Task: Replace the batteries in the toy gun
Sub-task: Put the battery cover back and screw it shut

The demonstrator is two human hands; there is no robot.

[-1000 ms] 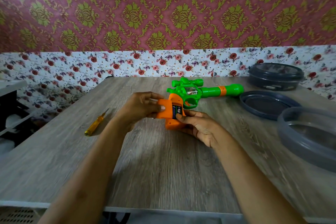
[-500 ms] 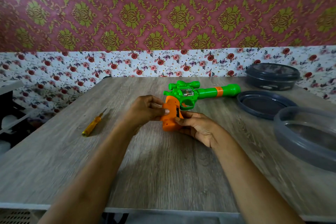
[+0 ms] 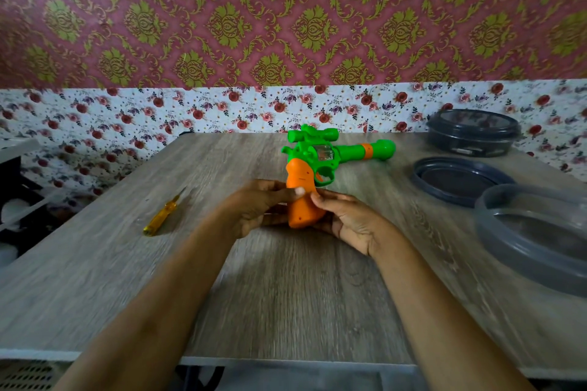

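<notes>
Broadly, a wall fills the background, papered in maroon and gold above and in a white rose print below. Against it stands a grey wood-grain worktop, which takes up the lower half of the view.

At the right edge of the worktop sits a clear round tub, open and cut off by the frame. Just behind it, a dark lid lies flat. Further back, near the wall, is a dark tub with its cover on.

Two bare forearms reach in from the near edge and meet at the middle of the worktop. There the gun is held, its green barrel pointing right and away and its scope on top. Its orange grip points toward the person, and the cover side facing up looks closed.

The left hand grips it from the left, fingers curled under and thumb pressed on the upper face. The right hand cradles the grip from the right. Its thumb lies against the edge, and its fingers are tucked beneath, where I cannot tell how they lie. Whether the barrel touches the worktop or is lifted just off it is also unclear.

Well to the left of the hands, a yellow screwdriver lies on the worktop with its tip pointing away toward the wall.
</notes>
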